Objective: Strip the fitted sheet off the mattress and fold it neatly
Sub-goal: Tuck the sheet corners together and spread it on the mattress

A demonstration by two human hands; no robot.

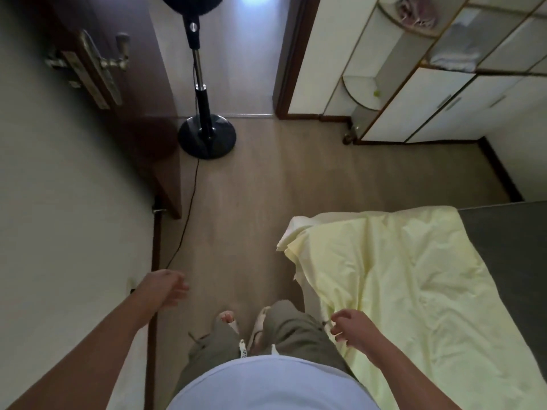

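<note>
A pale yellow fitted sheet (399, 279) lies rumpled over the near corner of the bed at the lower right, one edge hanging toward the floor. The dark grey mattress (509, 247) shows bare along the right side. My right hand (350, 328) hovers at the sheet's left edge with fingers curled; whether it pinches the fabric is unclear. Well to the left, over the floor beside the wall, my left hand (168, 287) is loosely curled and holds nothing. I stand between the bed and the wall.
A black standing fan (205, 134) is ahead on the wooden floor, its cord (189, 208) running along the left wall. A brown door (97, 66) stands open at the left. White cabinets (429, 93) line the far right.
</note>
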